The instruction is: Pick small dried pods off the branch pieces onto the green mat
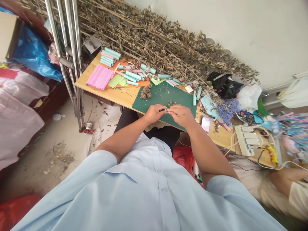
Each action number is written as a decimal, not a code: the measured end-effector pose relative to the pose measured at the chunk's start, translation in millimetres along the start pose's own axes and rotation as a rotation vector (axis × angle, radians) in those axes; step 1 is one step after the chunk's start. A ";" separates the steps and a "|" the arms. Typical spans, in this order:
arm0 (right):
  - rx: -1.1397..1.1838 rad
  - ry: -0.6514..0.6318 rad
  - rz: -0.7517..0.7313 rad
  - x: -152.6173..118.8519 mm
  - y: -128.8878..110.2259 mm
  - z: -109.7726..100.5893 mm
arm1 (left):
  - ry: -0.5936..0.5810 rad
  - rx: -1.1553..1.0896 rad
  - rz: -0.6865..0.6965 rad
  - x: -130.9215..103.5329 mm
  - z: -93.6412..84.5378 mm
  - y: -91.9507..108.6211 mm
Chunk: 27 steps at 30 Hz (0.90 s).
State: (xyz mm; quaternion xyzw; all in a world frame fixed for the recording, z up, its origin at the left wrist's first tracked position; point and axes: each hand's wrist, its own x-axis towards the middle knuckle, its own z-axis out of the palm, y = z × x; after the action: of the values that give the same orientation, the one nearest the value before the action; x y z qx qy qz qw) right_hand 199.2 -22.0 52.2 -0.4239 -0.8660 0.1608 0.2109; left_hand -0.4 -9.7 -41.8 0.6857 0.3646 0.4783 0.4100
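Over the front edge of the green cutting mat, my left hand and my right hand meet fingertip to fingertip. Both are closed in a pinch around something small and pale, mostly hidden by the fingers, so its kind cannot be made out. Dry brown crumbs lie on the mat just beyond my fingers. Farther left on the mat sits a clump of brown dried balls. Light blue paper rolls and a few pink ones are scattered behind it, with pink crepe paper at the table's left end.
Bundled dried leafy stalks fill the table's back side along the wall. Metal crutches stand at the left end. To the right are a phone, blue-purple cord and a power strip with cables. Another person's arm shows at lower right.
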 end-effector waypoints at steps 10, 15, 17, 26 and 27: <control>-0.016 -0.209 -0.008 22.9 -0.9 -15.9 | 0.003 -0.029 -0.014 -0.2 0.6 0.4; -0.053 -0.242 0.013 30.3 -1.0 -17.6 | 0.012 -0.029 -0.002 0.7 -0.6 2.6; -0.058 -0.235 0.021 30.2 -3.0 -18.6 | 0.018 -0.036 -0.001 1.3 -1.1 2.7; 0.180 0.123 0.287 -4.6 -1.6 2.2 | 0.024 -0.008 -0.038 2.0 -0.6 -0.5; 0.244 0.129 0.351 -7.8 -1.8 8.4 | 0.028 -0.003 -0.045 2.0 -0.3 -0.3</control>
State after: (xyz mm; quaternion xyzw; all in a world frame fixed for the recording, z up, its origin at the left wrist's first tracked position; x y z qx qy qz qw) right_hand 198.1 -30.1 44.0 -0.5489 -0.7379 0.2711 0.2843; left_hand -0.1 -7.7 -41.4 0.6699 0.3850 0.4789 0.4167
